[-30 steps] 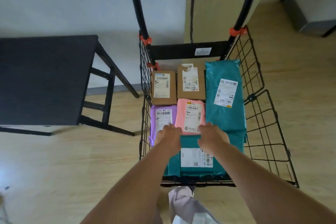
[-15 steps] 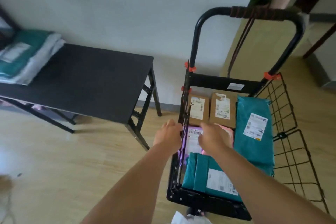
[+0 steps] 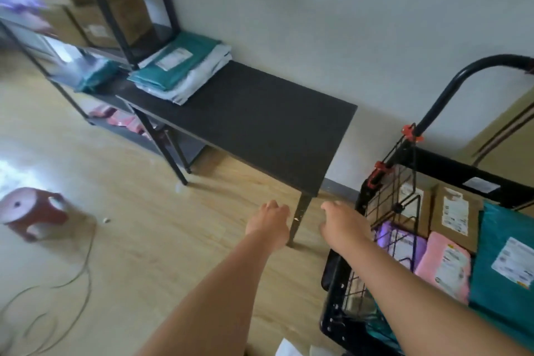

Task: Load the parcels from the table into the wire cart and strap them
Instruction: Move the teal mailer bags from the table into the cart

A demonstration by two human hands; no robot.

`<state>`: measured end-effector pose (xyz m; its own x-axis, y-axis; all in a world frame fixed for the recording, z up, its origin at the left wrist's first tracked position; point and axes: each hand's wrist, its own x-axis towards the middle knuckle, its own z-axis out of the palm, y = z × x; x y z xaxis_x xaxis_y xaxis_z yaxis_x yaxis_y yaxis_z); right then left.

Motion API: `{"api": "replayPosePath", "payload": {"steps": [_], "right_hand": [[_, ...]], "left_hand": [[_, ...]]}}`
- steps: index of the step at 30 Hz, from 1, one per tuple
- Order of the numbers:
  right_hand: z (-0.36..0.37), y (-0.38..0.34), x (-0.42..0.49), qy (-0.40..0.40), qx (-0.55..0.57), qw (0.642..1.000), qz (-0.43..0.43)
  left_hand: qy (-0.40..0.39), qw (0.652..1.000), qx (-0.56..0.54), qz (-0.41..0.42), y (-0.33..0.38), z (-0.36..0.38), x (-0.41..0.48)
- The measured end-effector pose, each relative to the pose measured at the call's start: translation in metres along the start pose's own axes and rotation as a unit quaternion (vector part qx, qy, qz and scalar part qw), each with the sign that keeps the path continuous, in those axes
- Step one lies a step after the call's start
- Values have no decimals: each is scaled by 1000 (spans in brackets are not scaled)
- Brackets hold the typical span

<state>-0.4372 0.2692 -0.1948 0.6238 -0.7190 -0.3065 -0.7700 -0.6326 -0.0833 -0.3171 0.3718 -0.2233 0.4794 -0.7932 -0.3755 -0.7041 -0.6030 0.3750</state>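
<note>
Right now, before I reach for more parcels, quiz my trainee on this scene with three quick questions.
1. True or false: the left hand holds a parcel.
2. The topmost parcel on the table is: A pink, B teal, C brown.
3. Fill in: in the wire cart, the ____ mailer lies between the purple mailer and the teal mailer.
Key: 1 false; 2 B; 3 pink mailer.

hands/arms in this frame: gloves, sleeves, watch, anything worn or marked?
Left hand and right hand are bare: no gloves, rings, watch or wristband visible. Both arms are bare down to the frame's bottom edge, so no sleeve shows. No cables, tape or markings on them. A scrap of pale fabric at the bottom edge may be clothing; cannot tell.
</note>
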Motion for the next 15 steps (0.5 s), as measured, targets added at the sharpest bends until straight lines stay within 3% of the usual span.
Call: {"api": "replayPosePath", "payload": {"steps": [9, 15], "right_hand": [[36, -149, 7, -83, -11, 990, -112], [41, -209, 24, -87, -32, 984, -154]], "left_hand": [[12, 995, -7, -96, -147, -40, -50], [11, 988, -14, -151, -201, -53, -61]]}}
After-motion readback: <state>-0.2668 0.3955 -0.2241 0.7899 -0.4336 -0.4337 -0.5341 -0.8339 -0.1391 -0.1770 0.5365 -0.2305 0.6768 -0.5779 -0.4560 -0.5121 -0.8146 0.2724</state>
